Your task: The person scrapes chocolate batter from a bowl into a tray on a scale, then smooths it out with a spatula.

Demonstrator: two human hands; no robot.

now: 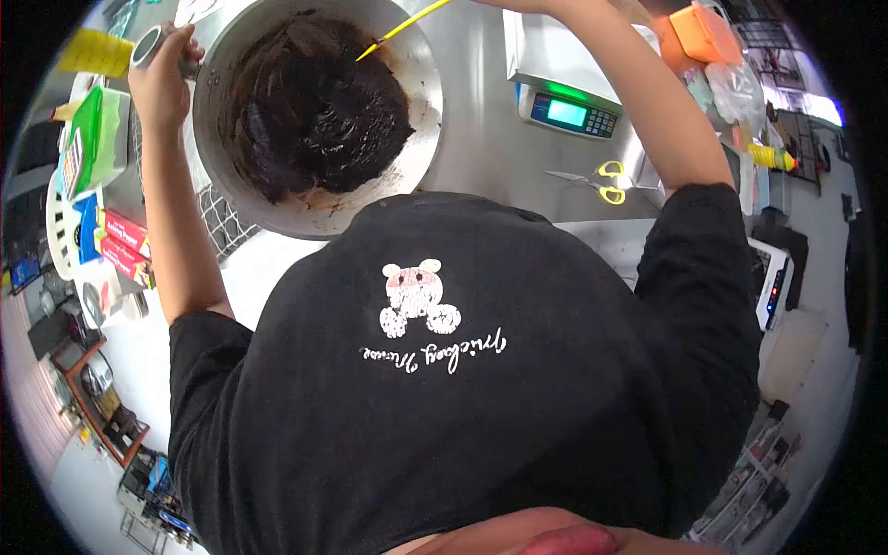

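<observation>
In the big metal bowl (424,139), upper L, lies dark mix (319,125), w/ yellow stick (404,30) slanting over its far R edge; L hand (172,74) is curled tight round a grey tube (147,48) by the rim, R hand (516,4) is cropped, so can't tell its grip. Prob. best to keep bowl steady & strokes low. Scale (568,113) & splayed scissors (609,194) sit near R forearm (643,83), so mind the swing.

Top edge cuts: right hand (520,4) | yellow stick (410,23), upper end | bowl (424,111), far rim

1 head-worn view, close above, facing down
</observation>
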